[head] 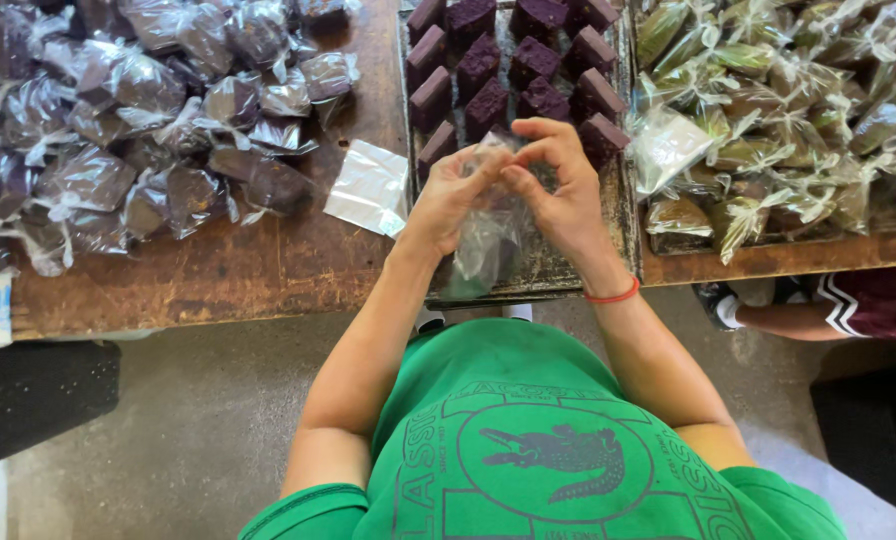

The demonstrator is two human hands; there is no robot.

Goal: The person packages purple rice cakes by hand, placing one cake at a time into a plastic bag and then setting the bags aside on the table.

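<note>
My left hand (450, 190) and my right hand (558, 185) meet above the near end of a metal tray (623, 215). Together they pinch the top of a clear plastic bag (488, 245) that hangs down with a dark purple cake piece inside. Several bare purple cake blocks (480, 62) stand in rows on the tray just beyond my fingers. A red band circles my right wrist.
A heap of bagged purple cakes (118, 120) fills the left of the wooden table (268, 270). One empty clear bag (370, 186) lies flat beside the tray. Bagged green-wrapped pieces (788, 110) pile up at right. Another person's leg and shoe (768, 315) show below the table's right edge.
</note>
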